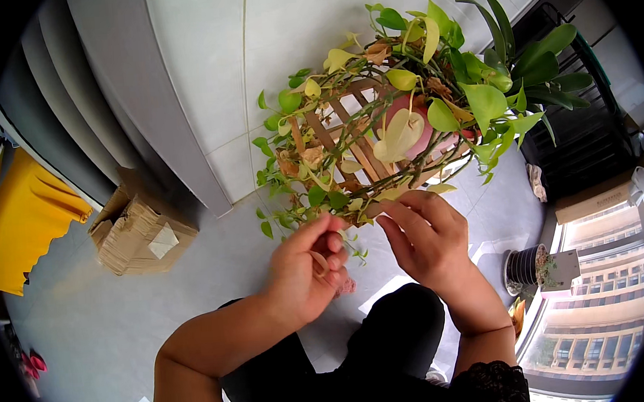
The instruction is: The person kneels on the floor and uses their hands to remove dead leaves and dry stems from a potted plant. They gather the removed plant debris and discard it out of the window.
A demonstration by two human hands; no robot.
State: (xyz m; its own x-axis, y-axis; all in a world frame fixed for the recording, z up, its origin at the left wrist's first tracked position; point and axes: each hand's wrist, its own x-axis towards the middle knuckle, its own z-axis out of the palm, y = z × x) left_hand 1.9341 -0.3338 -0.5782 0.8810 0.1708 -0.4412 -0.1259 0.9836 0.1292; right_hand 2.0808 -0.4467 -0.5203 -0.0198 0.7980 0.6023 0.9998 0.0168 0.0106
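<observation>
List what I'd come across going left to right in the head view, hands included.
Yellow cloth → cardboard box → left hand → right hand → dark ribbed container. Left out: the leafy plant, which overlaps both hands' stretch.

Left hand [298,281]: curled fingers partly hide a pale loop [319,261], kind unclear
Right hand [435,234]: fingertips blend into pale leaves [393,193], contact unreadable
Pink pot [402,104]: partly covered by a yellowed leaf [400,137]
Yellow cloth [28,214]: cut off by the left rim
Red objects [33,363]: too small to identify
</observation>
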